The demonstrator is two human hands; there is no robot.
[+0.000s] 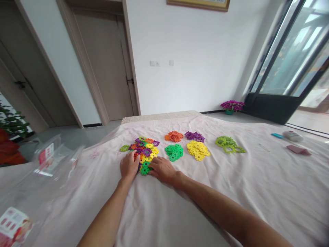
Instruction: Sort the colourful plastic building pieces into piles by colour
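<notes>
A mixed pile of plastic snowflake discs (147,152) in purple, orange, yellow and green lies on the cloth-covered surface. My left hand (129,165) rests at its near left edge, fingers bent in against the discs; an orange one shows by the thumb, but what the fingers hold is hidden. At the near right edge, my right hand (163,168) has closed fingers on a green snowflake disc (145,169). Right of the pile lie sorted heaps: green discs (174,152), yellow discs (198,150), orange discs (174,136), purple discs (194,136) and light green pieces (228,144).
Clear plastic bags (55,164) with printed labels lie on the left. A pale cloth (257,178) with wrinkles covers the surface. Toward the right edge are a blue item (277,136), a white packet (293,136) and a pinkish folded piece (298,150).
</notes>
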